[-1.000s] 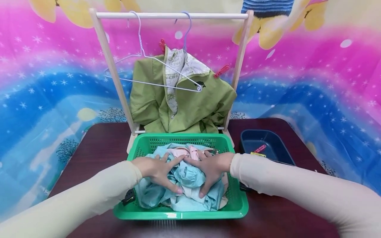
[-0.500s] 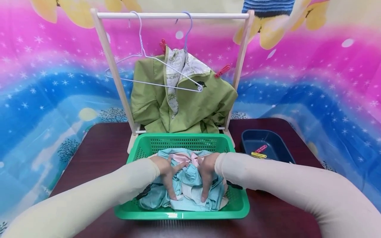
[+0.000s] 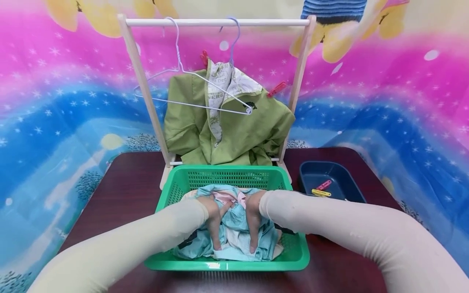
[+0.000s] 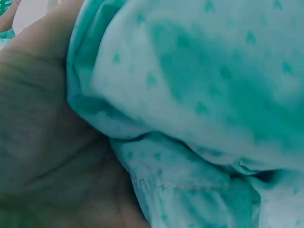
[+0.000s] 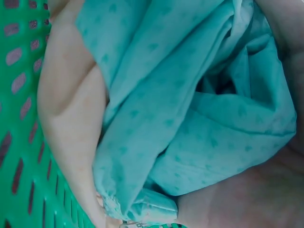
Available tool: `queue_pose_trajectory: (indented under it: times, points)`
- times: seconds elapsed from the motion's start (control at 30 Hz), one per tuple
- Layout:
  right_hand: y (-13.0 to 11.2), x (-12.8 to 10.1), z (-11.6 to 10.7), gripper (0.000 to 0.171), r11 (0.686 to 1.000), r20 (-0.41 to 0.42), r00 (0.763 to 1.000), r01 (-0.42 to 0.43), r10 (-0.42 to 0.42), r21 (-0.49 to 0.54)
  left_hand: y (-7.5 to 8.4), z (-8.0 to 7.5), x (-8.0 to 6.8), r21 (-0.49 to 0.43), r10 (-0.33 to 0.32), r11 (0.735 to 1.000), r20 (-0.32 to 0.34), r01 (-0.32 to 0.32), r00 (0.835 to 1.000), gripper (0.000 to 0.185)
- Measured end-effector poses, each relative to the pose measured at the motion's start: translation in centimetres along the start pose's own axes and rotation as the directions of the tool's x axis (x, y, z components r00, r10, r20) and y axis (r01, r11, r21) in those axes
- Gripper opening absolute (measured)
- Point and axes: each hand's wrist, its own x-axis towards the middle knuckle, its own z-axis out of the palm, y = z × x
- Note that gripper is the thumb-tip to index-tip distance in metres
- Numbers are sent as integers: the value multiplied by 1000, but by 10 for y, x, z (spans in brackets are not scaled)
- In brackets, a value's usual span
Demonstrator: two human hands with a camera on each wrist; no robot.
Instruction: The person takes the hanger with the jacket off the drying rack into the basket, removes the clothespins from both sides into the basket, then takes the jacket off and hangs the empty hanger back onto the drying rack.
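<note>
A turquoise garment (image 3: 234,219) with a small darker print and pale pink parts lies bunched in the green basket (image 3: 227,265). Both hands are sunk into it. My left hand (image 3: 214,221) holds its left side, thumb toward the front, most fingers hidden by cloth; the left wrist view shows the palm (image 4: 52,118) against the folds. On the other side my right hand (image 3: 253,219) grips the cloth, its thumb also pointing forward. In the right wrist view, folds bulge against that palm (image 5: 247,194), and a beige garment (image 5: 71,104) lies between them and the basket wall.
Behind the basket stands a wooden rack (image 3: 220,22) bearing a bare white hanger (image 3: 194,105) and a green jacket (image 3: 245,130) with red clips (image 3: 277,88). A dark blue tray (image 3: 340,179) with pink and yellow clips (image 3: 321,193) sits at the right on the dark table (image 3: 124,179).
Both hands have gone from lying spread on top of the clothes to sinking down into them, wrists moving closer together. The cloth is gathered between them.
</note>
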Motion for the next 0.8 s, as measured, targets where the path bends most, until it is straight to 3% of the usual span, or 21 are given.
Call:
queue_pose_trajectory:
  times: [0.17, 0.57, 0.8]
  points:
    - [0, 0, 2, 136, 999, 44, 999, -21, 19, 49, 5, 0, 1, 10, 0, 1000, -10, 1, 1000, 135]
    - [-5, 5, 3, 119, 999, 80, 996, -41, 39, 19, 11, 0, -1, -10, -30, 999, 3, 30, 1000, 134]
    - [-7, 6, 4, 133, 999, 58, 998, -24, 26, -36, 11, 1, 1, -10, -35, 999, 5, 35, 999, 135]
